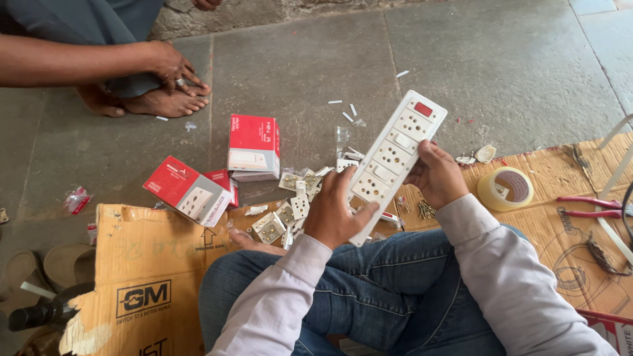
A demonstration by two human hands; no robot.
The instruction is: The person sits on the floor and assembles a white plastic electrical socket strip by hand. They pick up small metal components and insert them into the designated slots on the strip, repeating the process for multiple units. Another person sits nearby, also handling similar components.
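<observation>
I hold a long white switchboard panel (393, 157) tilted above my crossed legs; it has several sockets, switches and a red indicator at its far end. My left hand (335, 211) grips its near end from the left, thumb on the face. My right hand (436, 175) holds its right edge near the middle. Below the panel, a heap of loose white sockets and switches (290, 211) lies on the stone floor and cardboard.
Red and white cartons (253, 145) (188, 190) stand left of the heap. A tape roll (506, 188) and red-handled pliers (590, 206) lie on brown cardboard (148, 277) at my right. Another person's hand and bare foot (168, 82) rest at the upper left. Sandals lie at lower left.
</observation>
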